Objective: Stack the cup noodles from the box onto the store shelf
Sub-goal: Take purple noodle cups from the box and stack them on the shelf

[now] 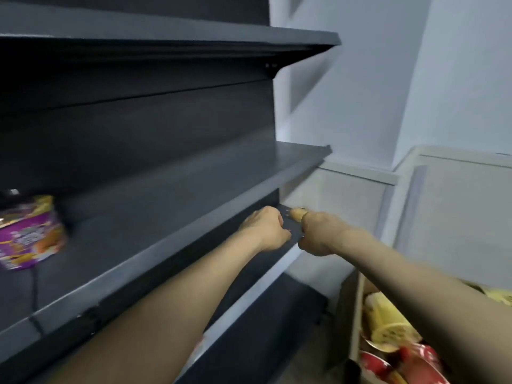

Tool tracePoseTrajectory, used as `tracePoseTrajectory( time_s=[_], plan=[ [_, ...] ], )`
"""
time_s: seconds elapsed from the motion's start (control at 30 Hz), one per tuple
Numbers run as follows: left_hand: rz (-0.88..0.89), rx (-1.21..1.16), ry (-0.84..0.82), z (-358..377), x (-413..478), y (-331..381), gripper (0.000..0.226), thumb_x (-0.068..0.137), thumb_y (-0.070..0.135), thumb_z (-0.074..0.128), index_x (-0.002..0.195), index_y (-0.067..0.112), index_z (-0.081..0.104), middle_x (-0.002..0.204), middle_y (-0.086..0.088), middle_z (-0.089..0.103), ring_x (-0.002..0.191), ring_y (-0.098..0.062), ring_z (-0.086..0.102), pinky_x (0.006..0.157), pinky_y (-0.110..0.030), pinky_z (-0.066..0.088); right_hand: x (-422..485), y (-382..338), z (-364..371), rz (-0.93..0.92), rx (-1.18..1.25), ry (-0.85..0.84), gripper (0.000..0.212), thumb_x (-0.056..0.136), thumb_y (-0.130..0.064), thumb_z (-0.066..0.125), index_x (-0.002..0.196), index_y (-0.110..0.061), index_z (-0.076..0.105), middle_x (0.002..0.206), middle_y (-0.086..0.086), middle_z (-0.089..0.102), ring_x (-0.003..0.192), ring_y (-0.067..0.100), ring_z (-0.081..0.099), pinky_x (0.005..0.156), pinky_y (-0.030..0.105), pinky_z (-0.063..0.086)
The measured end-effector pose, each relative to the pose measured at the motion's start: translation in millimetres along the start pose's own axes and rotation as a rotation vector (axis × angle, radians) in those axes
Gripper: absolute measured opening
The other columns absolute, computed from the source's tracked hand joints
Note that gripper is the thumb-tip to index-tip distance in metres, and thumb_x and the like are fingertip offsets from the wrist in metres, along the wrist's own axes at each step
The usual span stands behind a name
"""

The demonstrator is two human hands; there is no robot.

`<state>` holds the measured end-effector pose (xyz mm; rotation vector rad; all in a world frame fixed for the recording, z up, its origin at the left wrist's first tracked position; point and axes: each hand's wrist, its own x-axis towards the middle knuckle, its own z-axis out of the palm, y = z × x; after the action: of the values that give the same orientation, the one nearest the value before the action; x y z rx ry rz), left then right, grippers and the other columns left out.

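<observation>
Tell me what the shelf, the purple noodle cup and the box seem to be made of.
Shelf: likely painted metal, matte dark grey; thin flat board with a folded front lip.
Noodle cup: probably paper or foam with a glossy printed purple wrap; the blur leaves it open.
Box: seemingly cardboard; thin tan edge, dull brown wall.

Purple cup [30, 234] blurred, label unreadable; box [356, 314] partly behind right arm [415, 273], edge-cropped.

One head-worn wide-angle view; forward and slightly down, close beside the shelf [194, 189], obliquely along its front edge
</observation>
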<state>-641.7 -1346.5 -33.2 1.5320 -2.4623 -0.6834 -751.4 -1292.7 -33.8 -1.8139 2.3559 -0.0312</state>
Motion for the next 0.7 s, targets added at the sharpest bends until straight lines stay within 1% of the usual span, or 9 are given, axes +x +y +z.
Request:
tracePoseTrajectory(
  time_s=[0.07, 0.1, 0.2, 0.3, 0.37, 0.43, 0.53, 0.63, 0.7],
  plan=[
    [0.045, 0.002, -0.045, 23.7, 8.4, 32.0, 0.014, 0.09, 0.025, 0.062, 0.102, 0.021, 0.058, 0.107, 0.001, 0.058, 0.097, -0.023, 0.056, 0.089, -0.034, 0.048, -6.4, 38.8, 3.5, 0.06, 0.037, -0.006, 0.036, 0.093, -0.017, 0.048, 0.128, -0.006, 0.049, 0.132, 0.008, 0.051, 0.119, 0.027, 0.052, 0.093, 0.03, 0.042],
    [0.064, -0.003, -0.072, 36.9, 12.8, 47.1, 0.021, 0.09, 0.025, 0.062, 0.11, 0.019, 0.058, 0.114, 0.0, 0.058, 0.104, -0.024, 0.056, 0.089, -0.033, 0.047, -10.6, 58.0, 5.7, 0.085, 0.044, -0.014, 0.037, 0.094, -0.017, 0.048, 0.13, -0.007, 0.047, 0.133, 0.008, 0.051, 0.119, 0.027, 0.052, 0.091, 0.029, 0.042],
    [0.09, -0.002, -0.16, 76.4, 23.2, 87.5, 0.038, 0.091, 0.027, 0.062, 0.127, 0.02, 0.054, 0.132, -0.003, 0.054, 0.119, -0.027, 0.053, 0.092, -0.031, 0.046, -18.6, 112.0, 15.4, 0.173, 0.06, -0.053, 0.033, 0.093, -0.018, 0.049, 0.125, -0.01, 0.051, 0.126, 0.008, 0.057, 0.111, 0.025, 0.057, 0.083, 0.027, 0.044],
    [0.117, -0.015, -0.256, 119.5, 30.8, 126.0, 0.041, 0.092, 0.029, 0.062, 0.131, 0.019, 0.052, 0.132, -0.002, 0.054, 0.115, -0.024, 0.055, 0.087, -0.03, 0.046, -29.7, 166.2, 27.4, 0.253, 0.077, -0.09, 0.028, 0.092, -0.017, 0.051, 0.118, -0.009, 0.056, 0.119, 0.009, 0.061, 0.104, 0.025, 0.06, 0.081, 0.028, 0.047],
    [0.133, -0.016, -0.311, 148.4, 34.3, 147.6, 0.04, 0.091, 0.03, 0.062, 0.128, 0.017, 0.054, 0.128, -0.003, 0.056, 0.111, -0.024, 0.056, 0.089, -0.032, 0.049, -37.2, 200.7, 37.4, 0.301, 0.089, -0.117, 0.027, 0.091, -0.017, 0.051, 0.116, -0.009, 0.058, 0.119, 0.009, 0.061, 0.106, 0.026, 0.059, 0.078, 0.027, 0.044],
    [0.144, -0.012, -0.362, 176.5, 36.8, 165.6, 0.041, 0.09, 0.028, 0.064, 0.128, 0.016, 0.054, 0.128, -0.004, 0.055, 0.113, -0.024, 0.055, 0.093, -0.034, 0.049, -45.1, 233.6, 49.0, 0.354, 0.116, -0.156, 0.03, 0.09, -0.019, 0.055, 0.118, -0.009, 0.058, 0.123, 0.01, 0.06, 0.11, 0.027, 0.058, 0.081, 0.027, 0.045],
    [0.147, 0.001, -0.431, 217.2, 40.0, 189.5, 0.045, 0.088, 0.03, 0.067, 0.13, 0.019, 0.054, 0.132, -0.003, 0.053, 0.118, -0.024, 0.053, 0.091, -0.029, 0.044, -58.5, 278.2, 66.3, 0.407, 0.119, -0.208, 0.034, 0.089, -0.022, 0.057, 0.12, -0.008, 0.059, 0.126, 0.011, 0.06, 0.113, 0.029, 0.058, 0.088, 0.029, 0.046],
    [0.167, 0.016, -0.496, 254.4, 43.4, 211.6, 0.047, 0.089, 0.028, 0.066, 0.132, 0.018, 0.053, 0.134, -0.002, 0.054, 0.118, -0.022, 0.054, 0.089, -0.027, 0.043, -73.0, 318.3, 81.0, 0.449, 0.098, -0.26, 0.026, 0.091, -0.017, 0.051, 0.11, -0.004, 0.062, 0.12, 0.012, 0.062, 0.11, 0.029, 0.058, 0.079, 0.025, 0.044],
    [0.187, 0.036, -0.544, 277.4, 45.9, 223.7, 0.046, 0.09, 0.027, 0.065, 0.134, 0.017, 0.052, 0.135, -0.003, 0.053, 0.121, -0.022, 0.051, 0.09, -0.027, 0.042, -82.3, 343.7, 91.1, 0.494, 0.099, -0.318, 0.019, 0.09, -0.015, 0.05, 0.095, -0.003, 0.063, 0.109, 0.016, 0.063, 0.097, 0.031, 0.058, 0.067, 0.022, 0.041]
  ],
)
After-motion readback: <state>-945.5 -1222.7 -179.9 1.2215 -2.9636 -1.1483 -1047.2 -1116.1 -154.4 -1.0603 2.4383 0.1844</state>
